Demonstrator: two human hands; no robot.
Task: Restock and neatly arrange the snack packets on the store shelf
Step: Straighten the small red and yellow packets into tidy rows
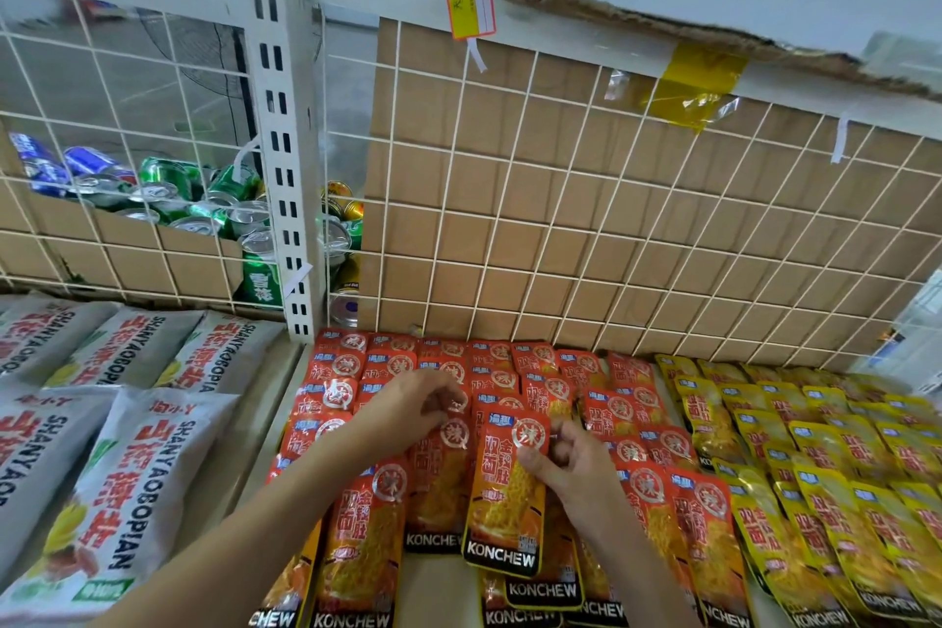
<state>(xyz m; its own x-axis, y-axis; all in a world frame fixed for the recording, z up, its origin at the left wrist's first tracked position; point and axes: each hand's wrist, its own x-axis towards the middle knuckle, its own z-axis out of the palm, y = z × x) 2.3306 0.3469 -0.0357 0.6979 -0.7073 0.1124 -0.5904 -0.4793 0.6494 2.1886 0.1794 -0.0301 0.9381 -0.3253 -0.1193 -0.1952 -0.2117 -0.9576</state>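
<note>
Orange-red KONCHEW snack packets [509, 372] lie in overlapping rows on the white shelf [285, 372]. My right hand [571, 464] pinches the right edge of one orange packet [502, 490], which sits slightly raised over the others in the middle row. My left hand [423, 405] rests with curled fingers on the top of another orange packet [438, 474] just left of it. Yellow packets [815, 464] of the same brand fill the rows to the right.
Grey-white SHANYAOBOPIAN bags [117, 464] lie on the shelf to the left. A white wire grid [560, 230] backed by cardboard stands behind the packets. Drink cans [204, 199] sit in a box beyond the grid, beside a white slotted upright post [283, 168].
</note>
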